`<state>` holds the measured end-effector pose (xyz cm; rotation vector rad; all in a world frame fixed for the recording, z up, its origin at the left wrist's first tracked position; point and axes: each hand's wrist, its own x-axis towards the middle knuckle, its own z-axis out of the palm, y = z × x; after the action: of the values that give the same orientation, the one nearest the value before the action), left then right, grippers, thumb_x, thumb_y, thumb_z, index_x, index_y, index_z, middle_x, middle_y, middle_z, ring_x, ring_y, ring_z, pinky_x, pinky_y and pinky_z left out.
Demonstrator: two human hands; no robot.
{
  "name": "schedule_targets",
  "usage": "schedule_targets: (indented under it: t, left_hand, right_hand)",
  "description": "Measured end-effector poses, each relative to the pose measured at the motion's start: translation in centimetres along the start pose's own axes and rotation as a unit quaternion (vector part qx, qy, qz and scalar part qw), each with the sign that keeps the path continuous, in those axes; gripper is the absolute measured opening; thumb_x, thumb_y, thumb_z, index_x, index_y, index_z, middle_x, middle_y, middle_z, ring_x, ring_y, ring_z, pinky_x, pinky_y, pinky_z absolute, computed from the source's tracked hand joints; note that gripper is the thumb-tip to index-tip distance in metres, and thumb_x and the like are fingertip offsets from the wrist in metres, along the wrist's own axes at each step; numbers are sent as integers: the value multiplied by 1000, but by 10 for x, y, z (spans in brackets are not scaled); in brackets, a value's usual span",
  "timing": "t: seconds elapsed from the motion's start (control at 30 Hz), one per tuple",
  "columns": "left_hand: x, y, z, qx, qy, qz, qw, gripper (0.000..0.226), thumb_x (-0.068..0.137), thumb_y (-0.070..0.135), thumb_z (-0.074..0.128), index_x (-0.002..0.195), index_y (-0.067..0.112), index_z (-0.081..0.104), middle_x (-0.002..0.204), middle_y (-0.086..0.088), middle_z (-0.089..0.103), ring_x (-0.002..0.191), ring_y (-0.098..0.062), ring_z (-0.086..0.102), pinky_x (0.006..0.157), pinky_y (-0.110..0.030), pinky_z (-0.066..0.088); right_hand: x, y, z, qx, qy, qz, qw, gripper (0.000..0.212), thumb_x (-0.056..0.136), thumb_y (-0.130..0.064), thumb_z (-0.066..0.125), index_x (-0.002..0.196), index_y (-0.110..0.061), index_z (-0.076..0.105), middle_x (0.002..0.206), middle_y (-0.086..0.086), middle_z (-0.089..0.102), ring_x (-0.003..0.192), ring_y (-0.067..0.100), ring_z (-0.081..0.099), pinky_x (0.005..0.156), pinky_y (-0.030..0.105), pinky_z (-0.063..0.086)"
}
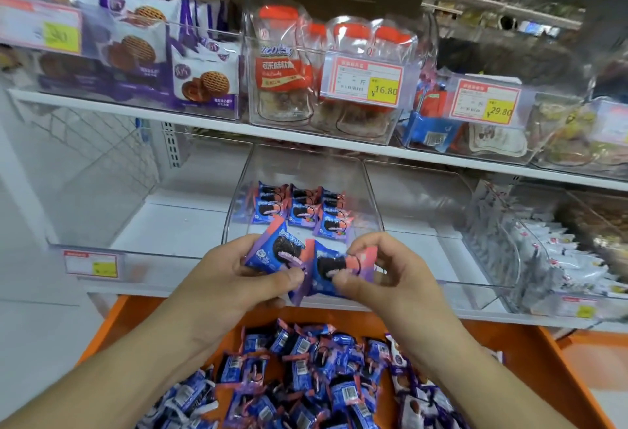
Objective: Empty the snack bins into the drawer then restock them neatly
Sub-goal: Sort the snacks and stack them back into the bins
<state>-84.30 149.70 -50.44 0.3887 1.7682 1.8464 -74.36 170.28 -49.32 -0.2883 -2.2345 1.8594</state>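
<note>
Along the upper shelf, a white shelf board (204,124) crosses the frame. At upper left stand purple-and-white packs of round lattice-topped biscuits (204,77). At upper centre are clear bottle-shaped candy bags with red caps (280,65), and just to their right hangs a pink price label with a yellow 16.80 tag (362,80). Further right sits a second pink label reading 29.80 (484,100). A blurred pink label (91,264) is at lower left.

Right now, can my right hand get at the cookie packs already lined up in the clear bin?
Probably not yet: the right hand grips a cookie packet, though the clear bin before it is open.
</note>
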Motion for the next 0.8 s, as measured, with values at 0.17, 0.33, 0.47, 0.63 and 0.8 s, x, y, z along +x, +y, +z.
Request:
schedule_targets:
  t: [0.17, 0.33, 0.47, 0.63, 0.8]
  left_hand:
    - [6, 6, -12, 71, 29, 29, 997, 24, 87, 13, 80, 110, 20, 75, 97, -6, 80, 92, -26, 76, 83, -41, 61]
    - [27, 12, -48, 58, 126, 64, 988, 20, 88, 5, 78, 101, 20, 79, 96, -8, 80, 95, -34, 76, 92, -50, 61]
    - [37, 6, -72, 82, 170, 52, 981, 20, 80, 22, 87, 94, 35, 81, 91, -2, 80, 95, -33, 75, 97, -58, 57]
    - [47, 2, -92, 55, 193, 42, 979, 37, 64, 42, 89, 99, 40, 77, 89, 1, 80, 95, -31, 74, 96, -59, 56]
    - [54, 1, -101, 47, 203, 25, 978, 22, 79, 32, 85, 100, 30, 76, 85, 1, 80, 93, -27, 74, 98, -56, 56]
  right_hand:
    - [4, -2, 8, -229, 1, -57, 972, 38, 81, -23, 89, 108, -38, 67, 97, -12, 66, 74, 11, 59, 67, 23, 50]
    - [64, 1, 24, -251, 47, -89, 963, 31, 82, -21, 86, 102, -37, 69, 91, -12, 68, 76, 9, 65, 68, 21, 53]
    - [146, 25, 50, -355, 32, -111, 928, 29, 80, -19, 85, 101, -30, 68, 88, -11, 66, 78, 9, 63, 71, 20, 48]
    - [217, 78, 77, -428, -25, -139, 893, 32, 78, -14, 83, 102, -22, 64, 90, -6, 64, 81, 18, 57, 76, 36, 51]
    - [241, 104, 85, -515, -9, -243, 822, 24, 71, -18, 86, 88, -20, 69, 93, 0, 66, 90, 26, 53, 79, 38, 48]
